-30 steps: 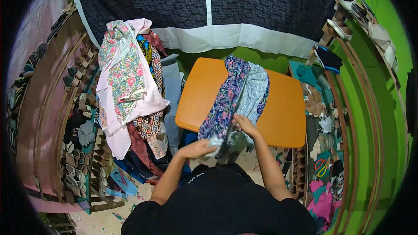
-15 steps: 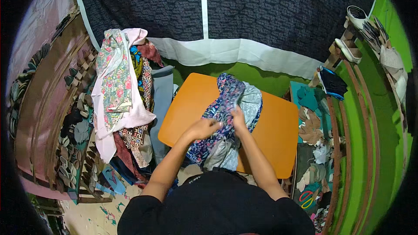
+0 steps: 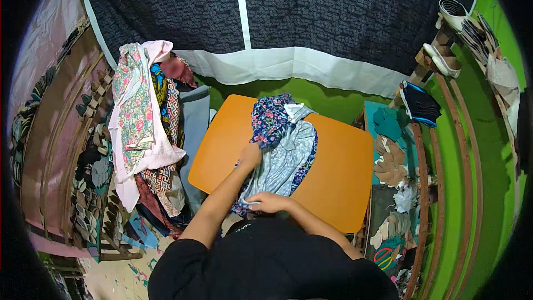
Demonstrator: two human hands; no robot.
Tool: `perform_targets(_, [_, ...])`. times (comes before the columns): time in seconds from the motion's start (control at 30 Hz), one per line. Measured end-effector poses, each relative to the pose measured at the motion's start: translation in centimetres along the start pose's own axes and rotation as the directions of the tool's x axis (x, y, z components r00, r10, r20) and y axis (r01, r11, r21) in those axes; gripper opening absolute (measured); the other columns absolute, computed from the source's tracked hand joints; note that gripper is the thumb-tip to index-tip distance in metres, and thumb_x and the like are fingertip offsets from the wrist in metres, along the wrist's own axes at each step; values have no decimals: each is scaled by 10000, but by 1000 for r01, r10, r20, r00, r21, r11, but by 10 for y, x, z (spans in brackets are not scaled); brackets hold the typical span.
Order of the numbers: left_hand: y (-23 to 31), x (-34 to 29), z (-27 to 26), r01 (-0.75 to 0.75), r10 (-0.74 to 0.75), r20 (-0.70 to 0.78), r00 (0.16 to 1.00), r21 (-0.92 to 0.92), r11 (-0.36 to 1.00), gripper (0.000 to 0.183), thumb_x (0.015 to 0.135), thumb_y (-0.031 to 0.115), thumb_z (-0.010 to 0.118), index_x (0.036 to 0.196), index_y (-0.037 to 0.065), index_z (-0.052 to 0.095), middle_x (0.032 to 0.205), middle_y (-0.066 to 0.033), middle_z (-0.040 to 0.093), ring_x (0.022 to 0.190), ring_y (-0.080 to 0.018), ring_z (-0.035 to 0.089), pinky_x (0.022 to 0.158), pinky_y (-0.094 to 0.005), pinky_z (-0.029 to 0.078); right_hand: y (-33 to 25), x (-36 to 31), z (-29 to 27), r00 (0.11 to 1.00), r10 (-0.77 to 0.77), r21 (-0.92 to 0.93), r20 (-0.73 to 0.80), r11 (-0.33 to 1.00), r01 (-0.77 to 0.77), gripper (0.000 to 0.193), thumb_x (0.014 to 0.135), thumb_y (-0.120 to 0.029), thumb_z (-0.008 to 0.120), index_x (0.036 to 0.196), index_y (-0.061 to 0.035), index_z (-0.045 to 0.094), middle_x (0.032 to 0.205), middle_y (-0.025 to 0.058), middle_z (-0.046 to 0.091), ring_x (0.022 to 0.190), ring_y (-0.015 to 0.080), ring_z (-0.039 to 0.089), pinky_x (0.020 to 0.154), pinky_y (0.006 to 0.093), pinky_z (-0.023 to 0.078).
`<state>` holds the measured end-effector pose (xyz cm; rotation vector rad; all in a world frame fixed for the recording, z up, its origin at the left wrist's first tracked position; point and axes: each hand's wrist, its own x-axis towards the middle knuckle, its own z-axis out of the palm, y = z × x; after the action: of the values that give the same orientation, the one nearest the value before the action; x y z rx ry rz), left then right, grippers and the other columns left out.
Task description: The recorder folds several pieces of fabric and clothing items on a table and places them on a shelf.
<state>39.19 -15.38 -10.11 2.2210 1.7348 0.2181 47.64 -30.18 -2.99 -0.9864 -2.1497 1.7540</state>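
Observation:
A navy floral garment (image 3: pixel 271 120) lies bunched on the orange table (image 3: pixel 344 155), its pale grey-white underside folded up over the middle and right. My left hand (image 3: pixel 250 156) is closed on the garment's left edge, below the floral part. Close to my body, my right hand (image 3: pixel 267 202) pinches the pale lower edge near the table's front. Part of the cloth hangs over the front edge, partly hidden by my right hand and my body.
Left of the table hangs a pile of patterned clothes (image 3: pixel 139 116) over a grey surface (image 3: pixel 194 122). To the right, a low shelf holds fabric scraps (image 3: pixel 391 161) and scissors (image 3: pixel 383 256) with red and yellow handles. A dark curtain (image 3: pixel 333 16) spans the back.
My right hand has moved from the garment's middle down to its near edge. My left hand has shifted slightly left and farther up. More of the pale underside now shows.

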Motion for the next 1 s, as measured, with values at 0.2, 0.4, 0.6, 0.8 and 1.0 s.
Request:
perform_targets(0.2, [4, -15, -69, -435, -44, -696, 717, -496, 751, 222, 673, -19, 405, 857, -40, 527, 760, -204, 569, 689, -366, 546, 636, -398, 424, 50, 3, -44, 843, 120, 134, -525, 989, -57, 491, 753, -274, 576, 1123, 16, 435, 1010, 196, 514, 946, 264, 503, 827, 322, 390])
perform_targets(0.4, [35, -66, -149, -512, -38, -633, 773, -658, 552, 163, 625, 18, 507, 777, -28, 545, 617, -111, 537, 583, -159, 546, 555, -252, 410, 31, 10, -93, 426, -40, -23, -904, 999, 46, 652, 641, -133, 649, 1192, -28, 315, 1058, 167, 368, 938, 294, 430, 821, 359, 376])
perform_targets(0.6, [31, -95, -159, -442, 99, -556, 825, -527, 726, 155, 580, 79, 602, 672, -34, 550, 560, -83, 538, 515, -98, 501, 492, -244, 395, 1, 31, -98, 211, -376, -368, -902, 926, 79, 442, 569, 54, 551, 994, -59, 505, 955, 142, 418, 946, 321, 412, 849, 359, 335])
perform_targets(0.8, [-11, -98, -143, -247, -199, -488, 850, -702, 668, 150, 618, 78, 597, 707, -41, 576, 593, -40, 561, 546, -82, 502, 520, -225, 400, 4, 18, -94, 44, -445, -446, -895, 884, -137, 79, 726, -62, 532, 765, -55, 600, 854, 86, 511, 854, 277, 435, 766, 354, 344])
perform_targets(1.0, [-6, -96, -133, -176, -229, -323, 918, -852, 494, 154, 655, 72, 613, 750, -41, 567, 653, -19, 551, 591, -73, 491, 539, -218, 398, 0, 13, -92, 85, -230, -210, -970, 959, 192, 172, 848, -123, 398, 824, -10, 525, 569, 57, 432, 506, 127, 391, 483, 270, 318])
